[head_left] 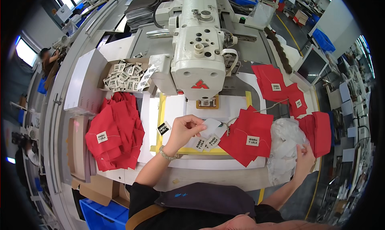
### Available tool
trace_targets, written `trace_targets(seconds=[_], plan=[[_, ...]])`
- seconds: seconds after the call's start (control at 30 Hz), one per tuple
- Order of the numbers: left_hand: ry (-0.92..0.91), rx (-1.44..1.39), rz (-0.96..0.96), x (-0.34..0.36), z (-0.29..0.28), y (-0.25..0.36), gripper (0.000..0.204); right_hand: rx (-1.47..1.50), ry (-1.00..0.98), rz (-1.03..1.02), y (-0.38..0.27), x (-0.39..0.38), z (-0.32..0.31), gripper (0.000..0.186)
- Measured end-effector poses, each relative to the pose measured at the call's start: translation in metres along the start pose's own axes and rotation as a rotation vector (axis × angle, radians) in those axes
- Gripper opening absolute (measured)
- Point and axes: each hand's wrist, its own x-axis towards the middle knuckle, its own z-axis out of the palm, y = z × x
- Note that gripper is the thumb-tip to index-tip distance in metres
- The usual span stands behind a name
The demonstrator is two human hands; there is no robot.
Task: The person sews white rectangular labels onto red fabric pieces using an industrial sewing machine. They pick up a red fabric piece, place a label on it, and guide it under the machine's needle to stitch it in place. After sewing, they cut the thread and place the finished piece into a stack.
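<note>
My left hand (186, 129) pinches a small white piece (210, 126) just in front of the machine's needle plate (207, 102). Below it lie several loose printed labels (212, 142) on white board bordered with yellow tape; a black label (163, 128) sits to the left. A few red fabric pieces (236, 137) with a label lie right of them. My right hand (304, 160) is at the right edge of a crumpled clear plastic bag (284, 139), beside a red fabric stack (320, 131), fingers curled; what they hold is hard to make out.
A white sewing machine (196, 61) stands ahead. At left are a label box (105, 65), white carton (82, 81), red pile (116, 149) and blue bin (102, 214). More red pieces (266, 79) and a screen (311, 65) are at right. A co-worker (50, 63) works far left.
</note>
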Motion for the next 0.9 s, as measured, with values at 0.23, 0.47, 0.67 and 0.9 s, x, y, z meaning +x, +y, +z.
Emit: trace_targets(seconds=[0.23,0.47,0.67,0.9], plan=[[-0.008,0.208,0.140,-0.003,0.002,-0.001,0.006,0.440,0.145,-0.435,-0.081,-0.004,0.032,0.013],[-0.103,0.482,0.380,-0.017,0.012,0.002,0.010,0.645,-0.551,-0.931,-0.166,-0.049,0.118,0.019],[-0.088,0.444,0.227,-0.009,0.000,0.004,0.009,0.763,-0.785,-0.680,-0.179,-0.046,0.144,0.013],[-0.145,0.492,0.551,0.025,-0.012,-0.020,0.011,0.591,-0.378,-0.917,-0.182,-0.028,0.177,0.016]])
